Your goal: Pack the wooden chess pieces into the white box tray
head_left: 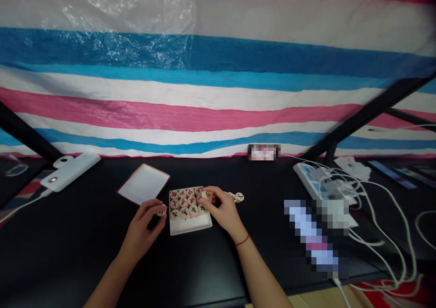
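Note:
A shallow white box (190, 226) lies on the black table, with rows of round Chinese chess pieces (184, 202) in its far part, marked in red and black. The near strip of the box shows its bare bottom. My left hand (145, 226), just left of the box, pinches one Chinese chess piece (162, 210). Over the box's right side, my right hand (223, 210) has a Chinese chess piece (205, 195) between thumb and fingers. A few loose pieces (240, 197) lie on the table beyond the right hand, partly hidden by it.
An open box lid (144, 183) rests behind my left hand. At far left is a white device (71, 171) with a cable. On the right stand a power strip (308, 181), tangled white cables (371, 203) and a blurred-out phone-like object (311, 237). Striped sheeting (218, 117) hangs behind.

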Demonstrator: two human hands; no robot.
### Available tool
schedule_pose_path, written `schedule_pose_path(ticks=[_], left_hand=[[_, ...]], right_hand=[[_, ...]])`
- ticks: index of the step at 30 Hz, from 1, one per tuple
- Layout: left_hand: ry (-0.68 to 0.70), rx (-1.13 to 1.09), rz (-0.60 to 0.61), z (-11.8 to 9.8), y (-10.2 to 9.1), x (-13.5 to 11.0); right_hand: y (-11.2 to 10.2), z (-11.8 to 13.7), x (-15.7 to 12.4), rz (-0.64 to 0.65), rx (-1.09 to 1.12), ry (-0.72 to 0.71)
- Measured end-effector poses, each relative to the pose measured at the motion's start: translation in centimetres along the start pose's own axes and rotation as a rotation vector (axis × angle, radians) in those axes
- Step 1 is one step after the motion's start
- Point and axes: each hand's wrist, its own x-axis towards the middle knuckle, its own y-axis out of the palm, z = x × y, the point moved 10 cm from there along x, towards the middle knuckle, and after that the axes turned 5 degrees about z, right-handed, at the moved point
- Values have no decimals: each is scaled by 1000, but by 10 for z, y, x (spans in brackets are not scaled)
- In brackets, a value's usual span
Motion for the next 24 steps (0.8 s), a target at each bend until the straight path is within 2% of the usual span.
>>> schedule_pose_path(ticks=[3,6,9,11,18,24], left_hand=[[-50,20,16,8,5,-3],[-107,61,-21,14,4,-5],[-122,68,-43,14,1,-5],[-113,33,-18,10,3,-3],[4,-80,117,-17,15,-2],[165,67,218,-39,26,-1]], right_hand=[[-1,-2,0,-4,2,10],[-1,-3,0,2,1,17],[-1,-1,0,4,2,20],[-2,0,0,1,3,23],[1,1,0,20,-13,21],[3,-1,-1,26,-29,21]])
